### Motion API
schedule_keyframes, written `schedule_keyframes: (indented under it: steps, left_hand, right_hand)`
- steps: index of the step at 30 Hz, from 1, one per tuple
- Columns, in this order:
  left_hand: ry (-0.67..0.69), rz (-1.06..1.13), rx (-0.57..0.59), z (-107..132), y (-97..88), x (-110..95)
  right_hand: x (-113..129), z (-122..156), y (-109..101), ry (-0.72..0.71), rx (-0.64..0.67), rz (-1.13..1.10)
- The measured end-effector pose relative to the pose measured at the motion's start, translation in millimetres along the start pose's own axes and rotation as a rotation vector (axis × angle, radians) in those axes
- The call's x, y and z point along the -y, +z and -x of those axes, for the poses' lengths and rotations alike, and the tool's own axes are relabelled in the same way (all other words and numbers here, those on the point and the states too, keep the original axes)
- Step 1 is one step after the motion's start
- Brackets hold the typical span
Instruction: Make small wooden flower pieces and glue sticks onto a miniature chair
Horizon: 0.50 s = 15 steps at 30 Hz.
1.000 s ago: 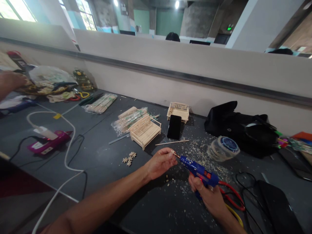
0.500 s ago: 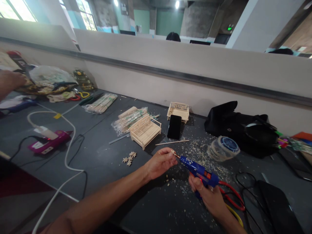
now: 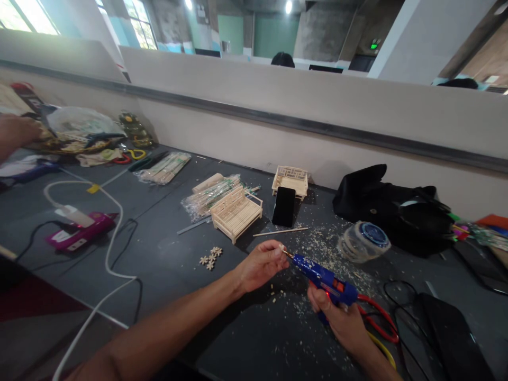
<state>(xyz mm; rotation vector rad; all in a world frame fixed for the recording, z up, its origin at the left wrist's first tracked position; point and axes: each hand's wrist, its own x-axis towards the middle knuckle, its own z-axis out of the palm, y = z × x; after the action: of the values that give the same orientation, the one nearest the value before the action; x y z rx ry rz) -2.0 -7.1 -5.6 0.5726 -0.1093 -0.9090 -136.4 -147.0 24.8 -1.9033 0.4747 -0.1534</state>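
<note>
My right hand [image 3: 337, 317] grips a blue hot glue gun [image 3: 323, 278] with its nozzle pointing left. The nozzle tip touches a tiny wooden piece [image 3: 282, 247] pinched between the fingers of my left hand [image 3: 262, 264]. Both hands hover just above the dark table [image 3: 166, 254], among scattered wood chips [image 3: 317, 248]. A small wooden bench model [image 3: 236, 213] stands behind my left hand. Little wooden flower shapes [image 3: 210, 258] lie to its left.
A black phone [image 3: 283, 206] leans on a wooden lattice box [image 3: 290, 181]. Also here: a thin stick [image 3: 280, 231], stick packets [image 3: 210, 194], a tape roll [image 3: 363, 242], a black bag [image 3: 392, 203], a pink glue gun [image 3: 79, 233] with cords. Another person's hand [image 3: 14, 135] is far left.
</note>
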Motion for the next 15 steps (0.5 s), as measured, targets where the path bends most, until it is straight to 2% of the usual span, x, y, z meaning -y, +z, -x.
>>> schedule_keyframes:
  steps: [9, 15]
  left_hand:
    - [-0.005, 0.005, 0.008, 1, 1.6, -1]
    - [0.007, -0.016, 0.027, 0, -1.0, 1]
  right_hand:
    - [2, -1, -1, -0.015, 0.005, -0.020]
    - [-13, -1, 3, -0.060, -0.069, -0.015]
